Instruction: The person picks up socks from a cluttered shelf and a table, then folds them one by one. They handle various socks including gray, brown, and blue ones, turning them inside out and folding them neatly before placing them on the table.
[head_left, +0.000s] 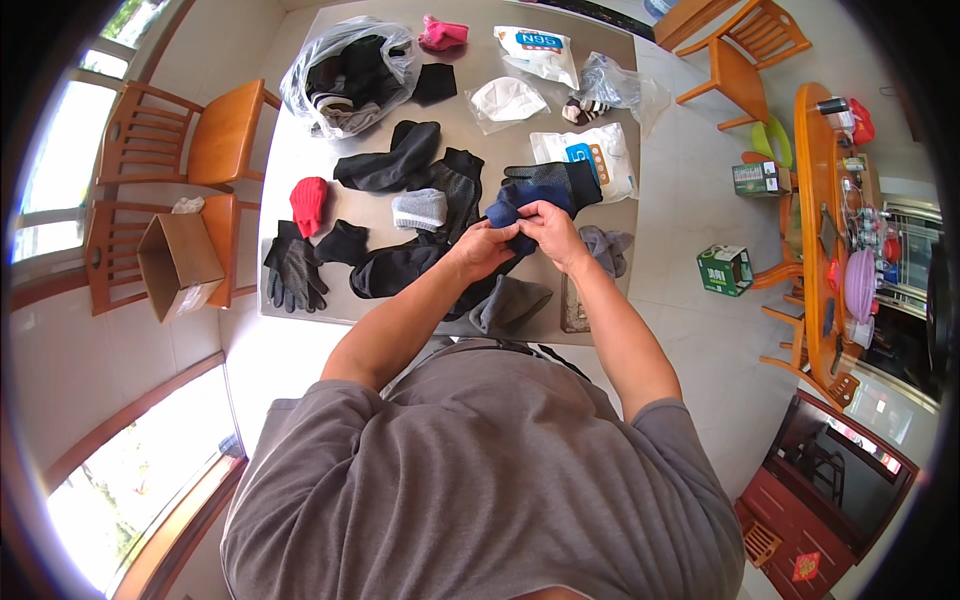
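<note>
Both of my hands grip a navy blue sock (541, 198) above the near right part of the table. My left hand (484, 247) pinches its left side, and my right hand (556, 234) pinches the fabric close by. Just behind the sock lies a black dotted work glove (581, 184). A grey sock (604, 249) rests to the right of my right wrist. Left of my hands are a rolled light grey sock (420, 209) and another dotted glove (457, 180). Black socks (397, 268) spread under my left forearm, with a dark grey sock (512, 303) nearer my body.
On the metal-topped table (337, 311) are a clear bag of dark socks (352, 75), a red knitted bundle (308, 204), a pink bundle (442, 34), a white mask (510, 100), mask packs (536, 54) and a pair of gloves (295, 266). Wooden chairs (225, 142) stand at the left.
</note>
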